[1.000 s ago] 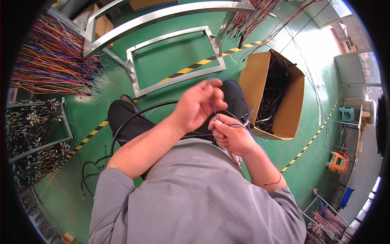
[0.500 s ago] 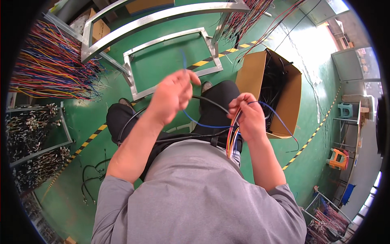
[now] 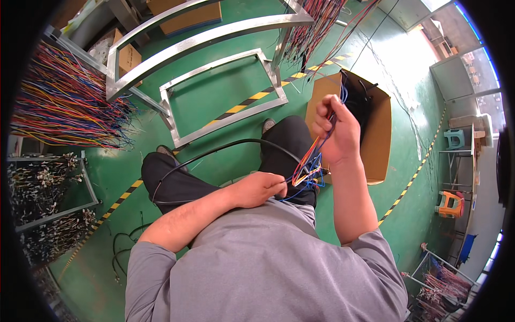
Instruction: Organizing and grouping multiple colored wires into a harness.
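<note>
In the head view, the person sits with dark trousers [image 3: 284, 139] spread above a green floor [image 3: 123, 172], the grey T-shirt [image 3: 257, 263] filling the lower middle. The right hand [image 3: 340, 129] is raised in front of the cardboard box [image 3: 323, 91], its fingers curled tight around the multicoloured wire bundle [image 3: 307, 160]. That bundle — orange, red, white and blue strands — slants down from the fist to the lap, over the right thigh, where loose blue wires [image 3: 317, 177] tangle beside it. More blue strands rise above the fist, in front of the box.

The left hand [image 3: 260, 189] lies low at the waist, fingers bent, just beside the lower end of the bundle; whether it is closed on anything cannot be told. A black cable [image 3: 247, 141] arches across both thighs, looping back toward the left forearm.

The box stands open at the right, with black cables [image 3: 363, 104] inside. Ahead is a metal frame [image 3: 214, 36], and to the left hangs a thick mass of coloured wires [image 3: 70, 102]. Black-and-yellow floor tape [image 3: 236, 109] passes beneath the frame. Farther right are a teal stool [image 3: 455, 138] and an orange stool [image 3: 448, 204].
</note>
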A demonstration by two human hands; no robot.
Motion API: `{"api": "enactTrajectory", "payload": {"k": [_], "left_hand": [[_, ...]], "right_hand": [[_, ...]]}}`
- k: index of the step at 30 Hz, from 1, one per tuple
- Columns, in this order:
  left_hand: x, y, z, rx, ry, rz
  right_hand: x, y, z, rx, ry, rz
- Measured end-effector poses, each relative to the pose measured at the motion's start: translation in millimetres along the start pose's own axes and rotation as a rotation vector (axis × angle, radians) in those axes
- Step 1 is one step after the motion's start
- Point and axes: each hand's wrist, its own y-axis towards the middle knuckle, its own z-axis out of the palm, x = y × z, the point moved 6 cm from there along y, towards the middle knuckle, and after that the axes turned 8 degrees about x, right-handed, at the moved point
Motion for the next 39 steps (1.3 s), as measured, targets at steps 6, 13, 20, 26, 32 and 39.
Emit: {"api": "enactTrajectory", "payload": {"k": [6, 13, 20, 26, 32, 39], "left_hand": [[-24.0, -4.7, -25.8, -0.342, 0.322, 0.18], [-46.9, 27.1, -26.0, -0.245, -0.503, 0.054], [-27.5, 12.8, -12.8, -0.192, -0.653, 0.195], [-13.5, 15.2, -17.2, -0.189, -0.89, 0.262], [-14.4, 16.0, -20.5, -0.238, -1.172, 0.452], [-4.0, 14.2, -46.9, -0.397, -1.243, 0.623]], "right_hand": [[-2.5, -6.8, 17.5, 0.037, -0.156, -0.006], [-33.2, -8.0, 43.3, 0.123, -0.163, 0.002], [-5.6, 12.6, 19.1, 0.001, -0.209, -0.074], [-2.7, 2.2, 31.6, 0.115, -0.526, 0.002], [-37.9, -14.9, 30.6, 0.207, -0.656, 0.102], [-43.6, -55.1, 12.1, 0.004, -1.1, -0.297]]}}
